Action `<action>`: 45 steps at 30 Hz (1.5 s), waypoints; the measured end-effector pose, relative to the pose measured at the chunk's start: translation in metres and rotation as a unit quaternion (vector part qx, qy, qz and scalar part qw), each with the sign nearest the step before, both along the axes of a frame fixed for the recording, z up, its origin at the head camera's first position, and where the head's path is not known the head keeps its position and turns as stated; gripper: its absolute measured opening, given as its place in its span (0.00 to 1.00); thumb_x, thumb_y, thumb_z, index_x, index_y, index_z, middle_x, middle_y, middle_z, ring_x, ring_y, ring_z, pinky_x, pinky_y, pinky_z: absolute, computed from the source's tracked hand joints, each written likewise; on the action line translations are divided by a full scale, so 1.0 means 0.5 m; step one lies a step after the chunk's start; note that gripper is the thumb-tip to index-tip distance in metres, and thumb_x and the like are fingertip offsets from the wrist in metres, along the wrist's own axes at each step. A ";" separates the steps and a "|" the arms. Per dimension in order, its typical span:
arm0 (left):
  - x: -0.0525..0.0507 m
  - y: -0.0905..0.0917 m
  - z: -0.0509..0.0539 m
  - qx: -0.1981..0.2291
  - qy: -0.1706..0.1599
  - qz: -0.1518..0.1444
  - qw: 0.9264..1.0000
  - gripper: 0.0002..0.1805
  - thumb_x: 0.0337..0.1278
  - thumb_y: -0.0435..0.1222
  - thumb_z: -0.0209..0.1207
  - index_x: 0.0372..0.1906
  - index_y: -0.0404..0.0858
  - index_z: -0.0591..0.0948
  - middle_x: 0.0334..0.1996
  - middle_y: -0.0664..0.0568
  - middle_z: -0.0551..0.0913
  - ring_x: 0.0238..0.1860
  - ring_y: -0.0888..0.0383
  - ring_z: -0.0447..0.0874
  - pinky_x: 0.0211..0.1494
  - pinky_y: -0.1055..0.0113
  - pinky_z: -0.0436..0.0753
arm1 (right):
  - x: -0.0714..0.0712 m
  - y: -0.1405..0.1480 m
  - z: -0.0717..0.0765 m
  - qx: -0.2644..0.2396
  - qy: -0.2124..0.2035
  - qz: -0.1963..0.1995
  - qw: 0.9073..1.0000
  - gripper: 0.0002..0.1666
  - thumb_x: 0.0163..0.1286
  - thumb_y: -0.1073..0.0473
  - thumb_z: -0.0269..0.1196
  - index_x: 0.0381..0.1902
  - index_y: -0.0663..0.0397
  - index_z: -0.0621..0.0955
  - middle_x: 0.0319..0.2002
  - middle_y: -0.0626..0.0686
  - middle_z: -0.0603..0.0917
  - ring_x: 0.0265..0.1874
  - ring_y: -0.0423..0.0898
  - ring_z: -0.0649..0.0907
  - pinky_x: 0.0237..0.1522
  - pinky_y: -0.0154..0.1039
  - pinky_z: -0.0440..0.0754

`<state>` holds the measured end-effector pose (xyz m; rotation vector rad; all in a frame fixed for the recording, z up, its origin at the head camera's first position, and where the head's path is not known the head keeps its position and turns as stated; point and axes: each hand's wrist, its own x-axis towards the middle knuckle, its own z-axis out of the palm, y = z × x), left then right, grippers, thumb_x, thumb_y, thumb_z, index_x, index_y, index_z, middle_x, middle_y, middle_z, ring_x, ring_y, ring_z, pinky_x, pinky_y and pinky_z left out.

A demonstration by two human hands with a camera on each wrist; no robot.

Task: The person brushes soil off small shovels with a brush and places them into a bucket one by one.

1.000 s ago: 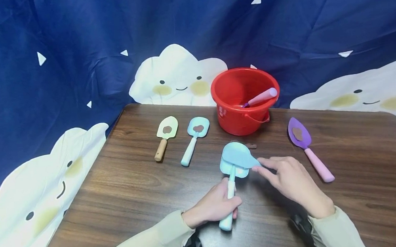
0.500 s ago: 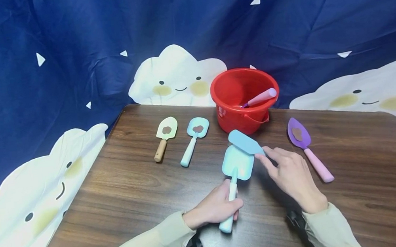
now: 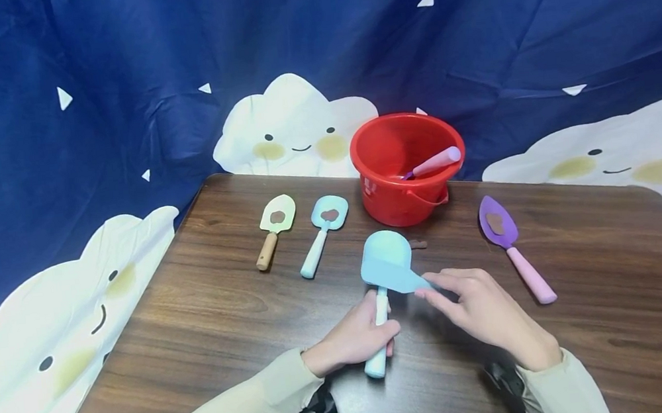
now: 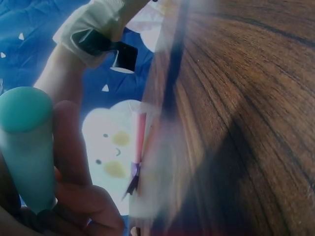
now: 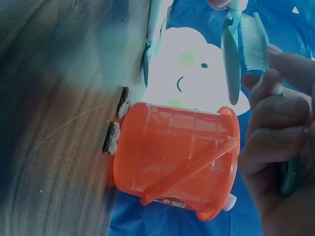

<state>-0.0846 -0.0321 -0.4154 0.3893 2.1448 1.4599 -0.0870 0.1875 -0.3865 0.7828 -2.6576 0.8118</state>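
Note:
My left hand (image 3: 355,337) grips the pale handle of a light blue toy shovel (image 3: 385,246), its blade raised off the table and pointing away from me. Between thumb and fingers, my right hand (image 3: 484,301) pinches a small blue brush (image 3: 396,276), which crosses the blade near the handle. White bristles (image 5: 253,45) face the shovel blade (image 5: 230,61) in the right wrist view; whether they touch it I cannot tell. Only the shovel's handle end (image 4: 27,142) shows in the left wrist view. Two brown pieces (image 5: 112,137) lie on the table close to the bucket.
The red bucket (image 3: 396,203) stands at the back, a pink handle (image 3: 437,161) leaning out. Left of it lie a green trowel (image 3: 270,242) and another blue shovel (image 3: 314,254); right, a purple trowel (image 3: 518,261). These three carry brown patches. A blue curtain (image 3: 113,54) hangs behind.
The brush went up to the blade's far edge half a second ago, then came back down toward the handle. The shovel in my left hand shifted slightly away from me.

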 end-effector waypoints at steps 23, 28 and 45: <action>0.016 0.004 0.007 -0.033 0.019 -0.037 0.999 0.09 0.52 0.35 0.53 0.37 0.36 0.69 0.11 0.58 0.76 0.14 0.63 0.76 0.24 0.73 0.73 | -0.027 0.012 -0.008 0.022 0.126 -0.129 0.983 0.23 0.54 0.55 0.72 0.47 0.57 0.85 0.20 0.51 0.80 0.17 0.44 0.77 0.19 0.39 0.75; 0.014 0.002 0.006 -0.031 0.018 -0.037 0.999 0.10 0.53 0.35 0.53 0.39 0.35 0.69 0.12 0.58 0.77 0.15 0.63 0.76 0.25 0.73 0.73 | -0.025 0.006 0.001 -0.010 0.087 -0.122 0.989 0.23 0.54 0.56 0.73 0.48 0.58 0.85 0.25 0.51 0.85 0.22 0.44 0.81 0.26 0.41 0.81; 0.008 0.000 0.006 -0.004 0.001 -0.014 1.000 0.10 0.54 0.33 0.52 0.40 0.33 0.68 0.12 0.57 0.77 0.15 0.63 0.77 0.25 0.73 0.76 | -0.006 0.005 0.006 0.035 0.001 -0.026 0.999 0.18 0.58 0.51 0.70 0.45 0.51 0.87 0.32 0.44 0.88 0.30 0.37 0.85 0.34 0.39 0.86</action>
